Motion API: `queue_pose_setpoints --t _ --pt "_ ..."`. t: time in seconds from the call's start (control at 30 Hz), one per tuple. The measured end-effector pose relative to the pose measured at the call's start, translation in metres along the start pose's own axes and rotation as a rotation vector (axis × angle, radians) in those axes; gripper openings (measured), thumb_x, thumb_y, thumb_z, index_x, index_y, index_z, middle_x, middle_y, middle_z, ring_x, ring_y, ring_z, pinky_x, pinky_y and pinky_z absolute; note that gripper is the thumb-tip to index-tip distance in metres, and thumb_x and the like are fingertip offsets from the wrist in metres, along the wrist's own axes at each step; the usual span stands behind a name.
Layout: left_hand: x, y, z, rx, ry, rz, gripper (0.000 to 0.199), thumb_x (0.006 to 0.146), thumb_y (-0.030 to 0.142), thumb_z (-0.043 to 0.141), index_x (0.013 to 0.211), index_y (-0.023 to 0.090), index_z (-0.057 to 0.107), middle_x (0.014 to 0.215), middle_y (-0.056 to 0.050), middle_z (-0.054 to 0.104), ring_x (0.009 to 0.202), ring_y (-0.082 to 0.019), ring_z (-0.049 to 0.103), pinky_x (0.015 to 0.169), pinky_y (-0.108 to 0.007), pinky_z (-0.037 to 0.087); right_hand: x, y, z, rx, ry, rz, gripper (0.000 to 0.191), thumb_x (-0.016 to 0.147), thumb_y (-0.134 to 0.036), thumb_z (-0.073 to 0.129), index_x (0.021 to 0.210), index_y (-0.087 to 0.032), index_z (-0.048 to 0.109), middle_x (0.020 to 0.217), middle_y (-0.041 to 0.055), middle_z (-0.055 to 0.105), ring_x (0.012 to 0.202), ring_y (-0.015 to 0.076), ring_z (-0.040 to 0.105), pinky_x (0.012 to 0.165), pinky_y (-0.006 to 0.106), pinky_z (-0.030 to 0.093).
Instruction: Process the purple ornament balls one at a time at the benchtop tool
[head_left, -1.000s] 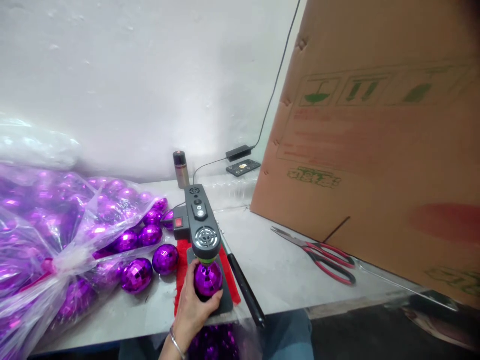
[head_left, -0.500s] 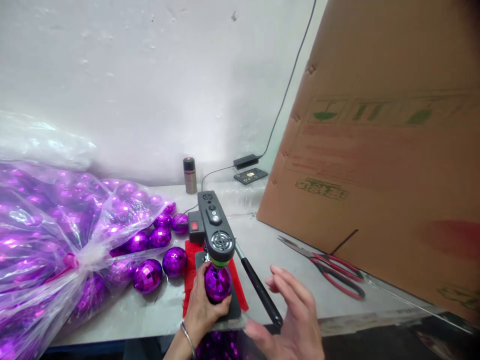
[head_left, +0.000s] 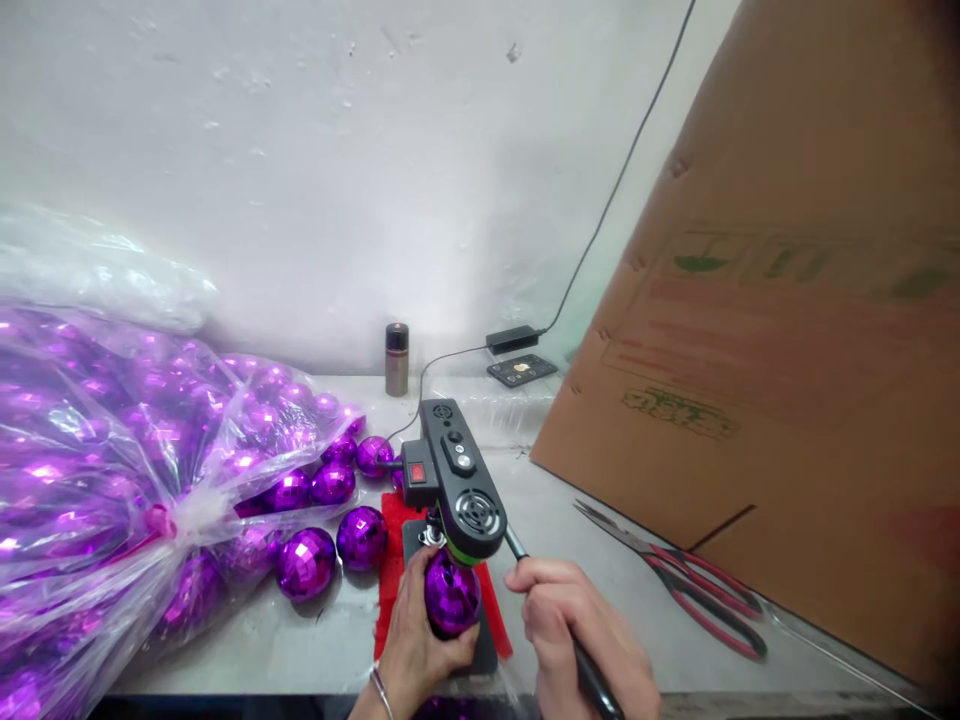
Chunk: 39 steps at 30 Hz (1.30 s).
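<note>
Beneath the head of a small black press machine (head_left: 461, 470), my left hand (head_left: 420, 625) holds a shiny purple faceted ball (head_left: 452, 597), fingers on its left and thumb at its lower right. The ball's top lies close under the green-edged head; whether they touch is hard to see. To the right, my right hand (head_left: 581, 635) is closed around the machine's lever (head_left: 592, 680), whose black grip shows below the fist. The machine's dark base (head_left: 484, 650) rests on a red cloth (head_left: 390, 590). Two loose purple balls, one of them a faceted ball (head_left: 306, 565), sit left of the cloth.
A tied clear plastic bag (head_left: 202, 510) full of purple balls fills the left. Red-handled scissors (head_left: 697, 590) lie at right before a big cardboard box (head_left: 750, 400). Behind stand a small bottle (head_left: 397, 360), a phone (head_left: 522, 370) and a power adapter (head_left: 514, 339) with its cable.
My right hand, open beside the lever before, has closed around its grip. My left hand still holds the ball under the machine's head. The whole view has shifted slightly.
</note>
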<state>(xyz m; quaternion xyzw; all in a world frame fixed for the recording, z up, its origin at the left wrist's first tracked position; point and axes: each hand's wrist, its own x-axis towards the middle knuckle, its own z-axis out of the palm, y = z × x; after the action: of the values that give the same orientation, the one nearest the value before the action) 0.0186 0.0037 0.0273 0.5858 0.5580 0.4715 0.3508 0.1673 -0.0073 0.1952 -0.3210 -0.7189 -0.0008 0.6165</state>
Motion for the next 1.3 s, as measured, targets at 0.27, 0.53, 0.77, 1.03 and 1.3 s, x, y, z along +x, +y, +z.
queue_pose_setpoints --t 0.27,0.53,0.77,1.03,1.3 --pt "-0.003 -0.016 0.007 0.097 0.031 0.120 0.080 0.074 0.033 0.077 0.144 0.009 0.048 0.139 -0.028 0.069 0.132 -0.043 0.069 0.115 -0.064 0.057 -0.015 0.005 0.015 0.081 0.121 0.052 0.035 0.105 -0.006 0.046 0.074 -0.021 0.048 0.065 -0.0025 0.053 0.061 0.0097 0.058 0.056 0.022 0.044" --pt "-0.004 -0.027 0.007 0.124 0.026 0.198 0.082 0.075 0.026 0.082 0.149 0.016 0.047 0.144 -0.020 0.068 0.136 -0.037 0.069 0.115 -0.053 0.060 -0.017 -0.001 0.021 0.088 0.215 0.164 0.042 0.109 -0.014 0.047 0.068 -0.020 0.047 0.062 -0.0032 0.051 0.057 0.0088 0.053 0.052 0.022 0.036" --pt "-0.004 -0.025 0.007 0.123 0.042 0.220 0.081 0.074 0.024 0.082 0.148 0.016 0.048 0.142 -0.020 0.069 0.133 -0.037 0.070 0.114 -0.053 0.061 -0.021 -0.001 0.023 0.108 0.257 0.149 0.042 0.107 -0.012 0.048 0.066 -0.021 0.050 0.061 -0.0026 0.052 0.054 0.0100 0.053 0.052 0.024 0.038" --pt "-0.003 -0.018 0.012 0.132 0.110 0.194 0.079 0.070 0.027 0.080 0.142 0.013 0.051 0.133 -0.022 0.072 0.127 -0.039 0.073 0.111 -0.057 0.062 -0.023 0.002 0.021 0.097 0.221 0.140 0.041 0.107 -0.011 0.046 0.068 -0.021 0.049 0.066 -0.0027 0.054 0.056 0.0087 0.052 0.050 0.023 0.037" --pt "-0.002 -0.013 0.009 0.148 0.072 0.152 0.079 0.071 0.028 0.078 0.142 0.013 0.048 0.134 -0.024 0.071 0.127 -0.041 0.072 0.110 -0.062 0.061 -0.026 0.004 0.022 0.095 0.225 0.159 0.041 0.108 -0.013 0.047 0.067 -0.021 0.049 0.065 -0.0031 0.056 0.056 0.0089 0.055 0.051 0.023 0.038"
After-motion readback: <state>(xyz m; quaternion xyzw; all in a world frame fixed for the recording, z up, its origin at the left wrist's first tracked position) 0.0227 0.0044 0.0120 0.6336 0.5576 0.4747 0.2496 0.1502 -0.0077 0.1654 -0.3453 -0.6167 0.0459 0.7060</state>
